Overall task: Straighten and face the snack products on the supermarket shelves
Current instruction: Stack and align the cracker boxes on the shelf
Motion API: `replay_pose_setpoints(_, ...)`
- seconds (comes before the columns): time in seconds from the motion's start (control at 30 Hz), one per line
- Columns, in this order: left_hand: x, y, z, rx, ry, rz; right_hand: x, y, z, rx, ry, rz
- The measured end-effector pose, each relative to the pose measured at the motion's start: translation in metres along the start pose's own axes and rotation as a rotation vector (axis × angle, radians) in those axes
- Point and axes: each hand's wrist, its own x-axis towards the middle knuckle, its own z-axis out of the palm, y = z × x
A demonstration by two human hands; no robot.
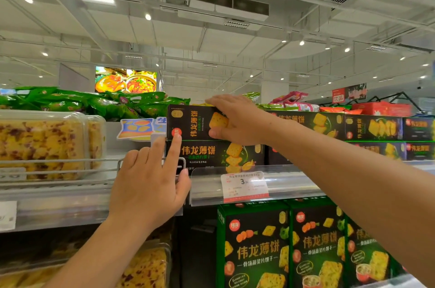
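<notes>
A black cracker box (188, 121) with orange lettering lies on its side at the left end of the top row on the upper shelf. My right hand (237, 120) grips its right part, fingers over the top edge and thumb under the bottom edge. A second black cracker box (211, 153) lies beneath it. My left hand (150, 181) is spread in front of the shelf, its index fingertip touching the top box's lower left corner. More boxes of the same kind (374, 128) run to the right.
Clear tubs of yellow cake (44, 144) stand behind a wire rail at left, with green bags (77, 104) above. A clear price strip with a tag (244, 186) fronts the shelf. Taller green cracker boxes (256, 245) fill the shelf below.
</notes>
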Motion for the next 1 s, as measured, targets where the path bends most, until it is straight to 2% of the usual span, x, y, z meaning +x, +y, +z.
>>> replay_pose_setpoints(0.17,-0.003,0.001,0.005,-0.057,0.139,0.024,-0.074,0.021,0.009,0.075,0.261,0.026)
replay_pose_setpoints(0.23,-0.004,0.001,0.006,-0.094,0.202,0.030,-0.117,0.039,0.017,0.081,0.288,0.088)
replay_pose_setpoints(0.3,-0.006,0.011,0.004,-0.136,0.234,0.043,-0.158,0.062,0.029,0.068,0.245,0.180)
replay_pose_setpoints(0.47,-0.015,0.087,0.000,-0.227,0.103,0.248,-0.231,0.130,0.053,0.072,0.197,0.386)
replay_pose_setpoints(0.6,-0.007,0.149,0.004,-0.255,-0.003,0.322,-0.262,0.183,0.063,0.083,0.151,0.499)
replay_pose_setpoints(0.83,0.026,0.261,0.022,-0.228,-0.048,0.325,-0.276,0.210,0.088,0.050,0.183,0.370)
replay_pose_setpoints(1.0,0.024,0.286,0.058,-0.121,-0.086,0.246,-0.294,0.232,0.079,0.023,0.090,0.185)
